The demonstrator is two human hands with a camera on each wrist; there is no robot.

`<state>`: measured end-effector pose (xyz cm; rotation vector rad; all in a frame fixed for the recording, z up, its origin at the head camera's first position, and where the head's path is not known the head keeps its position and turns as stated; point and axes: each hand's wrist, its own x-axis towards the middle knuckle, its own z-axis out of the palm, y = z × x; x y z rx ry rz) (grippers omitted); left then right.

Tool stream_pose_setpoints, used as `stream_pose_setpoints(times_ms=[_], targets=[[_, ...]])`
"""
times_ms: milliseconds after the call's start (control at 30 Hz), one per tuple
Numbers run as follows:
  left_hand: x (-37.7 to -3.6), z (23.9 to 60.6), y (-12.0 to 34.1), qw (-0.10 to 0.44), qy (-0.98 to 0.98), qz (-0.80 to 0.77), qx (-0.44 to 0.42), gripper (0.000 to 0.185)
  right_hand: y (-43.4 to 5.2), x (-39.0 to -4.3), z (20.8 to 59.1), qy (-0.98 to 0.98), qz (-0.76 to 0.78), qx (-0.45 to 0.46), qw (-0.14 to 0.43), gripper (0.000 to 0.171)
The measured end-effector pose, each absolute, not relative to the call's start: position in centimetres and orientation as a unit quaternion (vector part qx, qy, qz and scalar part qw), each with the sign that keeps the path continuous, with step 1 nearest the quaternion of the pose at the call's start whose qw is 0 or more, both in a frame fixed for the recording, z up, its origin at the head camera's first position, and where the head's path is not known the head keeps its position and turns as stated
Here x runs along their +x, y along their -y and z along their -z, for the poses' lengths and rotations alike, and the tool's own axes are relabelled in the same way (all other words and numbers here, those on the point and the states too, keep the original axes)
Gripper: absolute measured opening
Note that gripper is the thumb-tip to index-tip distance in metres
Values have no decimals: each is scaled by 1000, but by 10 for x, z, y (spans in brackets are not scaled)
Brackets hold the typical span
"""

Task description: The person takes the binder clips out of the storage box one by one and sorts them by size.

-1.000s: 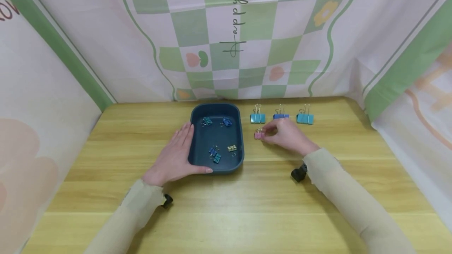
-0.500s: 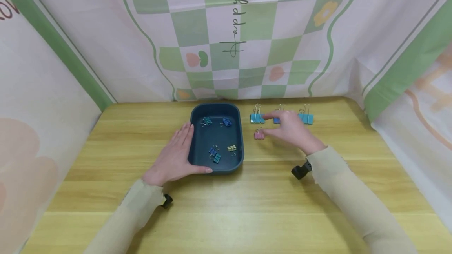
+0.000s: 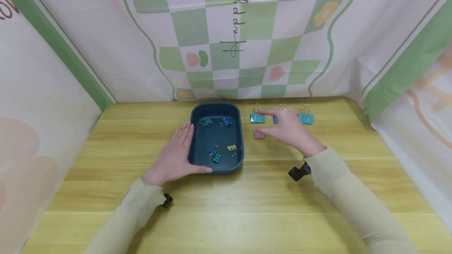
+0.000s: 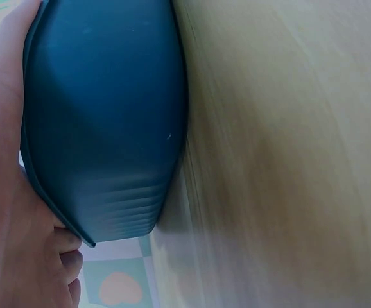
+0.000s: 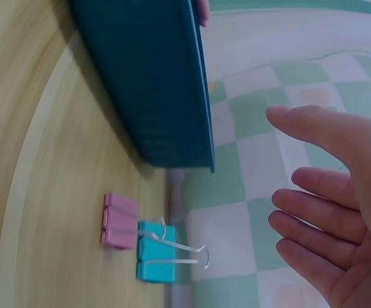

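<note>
"Happy" on backdrop cloth (image 3: 233, 26) (sideways script)

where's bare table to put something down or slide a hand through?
Free: the wide front strip of the table between the two sleeves, the left part beyond the left hand, and the right side past the teal clip. Crowded: the back right, where the right hand hovers over the pink clip and the clip row beside the tray.

We see a smooth, matt plastic tray (image 3: 216, 167) on a grained wooden table (image 3: 226, 207), painted metal clips (image 5: 155, 260) and a printed cloth backdrop (image 3: 226, 30).
</note>
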<state>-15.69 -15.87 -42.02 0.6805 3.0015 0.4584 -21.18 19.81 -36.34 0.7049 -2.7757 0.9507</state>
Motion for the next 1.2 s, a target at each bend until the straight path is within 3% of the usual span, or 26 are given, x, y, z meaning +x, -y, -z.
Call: stream_pose_setpoints(times_ms=[500, 1200], targets=[[-158, 422, 161, 7, -965, -148, 216, 144, -157, -214, 365, 900, -316, 298, 42, 59], [-159, 423, 161, 8, -965, -144, 220, 143, -103, -250, 378, 912, -300, 281, -9, 60]])
